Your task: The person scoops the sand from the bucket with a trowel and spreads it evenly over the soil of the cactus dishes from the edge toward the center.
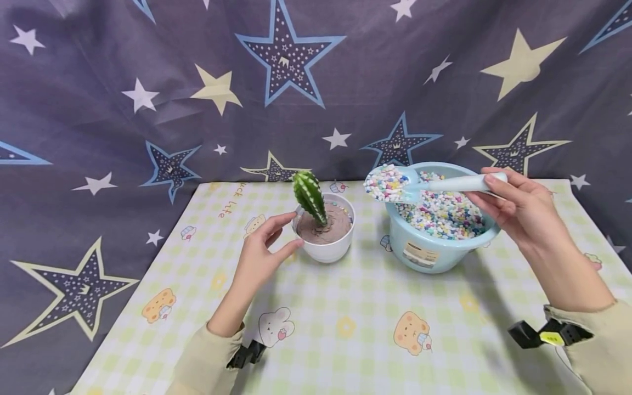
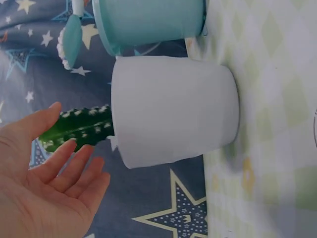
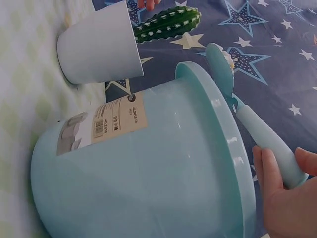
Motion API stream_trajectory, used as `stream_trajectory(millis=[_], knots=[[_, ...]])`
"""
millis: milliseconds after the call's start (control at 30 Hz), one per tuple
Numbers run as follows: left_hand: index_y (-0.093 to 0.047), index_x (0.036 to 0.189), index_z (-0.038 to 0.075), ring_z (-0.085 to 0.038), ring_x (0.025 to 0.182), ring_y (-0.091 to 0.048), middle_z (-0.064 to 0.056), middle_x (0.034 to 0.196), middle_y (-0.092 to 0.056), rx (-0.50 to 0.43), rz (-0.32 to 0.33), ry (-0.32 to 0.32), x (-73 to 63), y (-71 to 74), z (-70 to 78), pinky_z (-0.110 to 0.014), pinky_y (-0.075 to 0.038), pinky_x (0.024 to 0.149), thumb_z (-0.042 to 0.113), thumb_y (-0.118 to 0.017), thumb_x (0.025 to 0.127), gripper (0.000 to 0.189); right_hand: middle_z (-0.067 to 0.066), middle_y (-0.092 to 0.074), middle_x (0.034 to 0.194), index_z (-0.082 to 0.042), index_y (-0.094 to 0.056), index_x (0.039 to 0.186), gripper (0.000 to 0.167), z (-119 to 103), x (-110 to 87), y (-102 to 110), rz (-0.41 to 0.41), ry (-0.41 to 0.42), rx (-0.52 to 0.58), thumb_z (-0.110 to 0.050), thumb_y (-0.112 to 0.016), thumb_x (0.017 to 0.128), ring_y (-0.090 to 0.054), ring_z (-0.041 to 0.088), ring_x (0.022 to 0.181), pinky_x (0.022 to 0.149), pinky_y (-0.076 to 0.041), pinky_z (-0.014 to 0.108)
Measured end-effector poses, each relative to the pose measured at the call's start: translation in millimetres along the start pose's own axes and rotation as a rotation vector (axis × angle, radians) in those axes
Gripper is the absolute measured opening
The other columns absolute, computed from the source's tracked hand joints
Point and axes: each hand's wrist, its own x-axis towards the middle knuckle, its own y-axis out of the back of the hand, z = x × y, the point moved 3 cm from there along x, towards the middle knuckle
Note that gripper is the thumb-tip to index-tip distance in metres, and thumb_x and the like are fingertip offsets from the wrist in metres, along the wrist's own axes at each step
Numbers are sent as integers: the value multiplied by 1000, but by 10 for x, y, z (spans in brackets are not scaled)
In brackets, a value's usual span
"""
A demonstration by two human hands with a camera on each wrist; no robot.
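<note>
scoop (image 1: 446,184) heaped with multicoloured pebbles (image 1: 387,182), above bucket (image 1: 449,249) | right grip (image 1: 525,206) round handle | left grip (image 1: 266,241) relaxed, empty, beside cactus pot (image 1: 326,252) | scooping apparently done; load untipped, soil (image 1: 308,230) mostly bare

Fabric-draped spot, room type unclear: star-print curtain (image 1: 306,123), checked tablecloth (image 1: 345,296)

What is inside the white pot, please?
The white pot holds a brown filling, a green cactus rising from it, and some coloured beads along the right edge. Anything beneath the filling is covered.
</note>
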Motion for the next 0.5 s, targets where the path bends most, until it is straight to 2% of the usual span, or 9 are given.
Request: stream_trajectory(millis=[67, 200, 300, 433, 500], knots=[[-60, 135, 6, -26, 138, -51, -8, 141, -60, -7, 10, 12, 11, 0, -33, -36, -42, 116, 11, -78, 86, 52, 25, -74, 98, 10, -69, 106, 27, 23, 35, -20, -3, -9, -15, 13, -44, 99, -75, 36, 89, 80, -62, 42], [-58, 137, 5, -28, 140, -48, -9, 145, -57, -17, 15, 31, 33, -10, -86, -38, -41, 118, 12, -79, 85, 56, 23, -75, 94, 8, -69, 106, 25, 72, 97, -61, -10, -16, -65, 12, -46, 99, -75, 23, 73, 79, -62, 40], [-55, 140, 6, -27, 141, -47, -8, 148, -54, -19, 15, 46, 52, -21, -115, -38, -40, 119, 13, -79, 86, 60, 22, -75, 94, 8, -70, 105, 25, 108, 134, -85, -9, -29, -89, 11, -47, 98, -74, 21, 71, 79, -63, 39], [-51, 144, 7, -27, 143, -44, -8, 151, -51, -14, 15, 52, 94, -40, -153, -41, -38, 120, 16, -80, 85, 66, 20, -75, 98, 6, -71, 104, 24, 143, 167, -107, 0, -65, -102, 10, -48, 99, -76, 29, 87, 80, -63, 38], [-48, 146, 9, -27, 145, -42, -7, 152, -49, -4, 9, 57, 118, -53, -172, -41, -37, 120, 18, -81, 84, 71, 19, -75, 99, 5, -71, 104, 24, 156, 176, -116, 2, -76, -108, 9, -48, 99, -76, 30, 88, 79, -63, 37]])
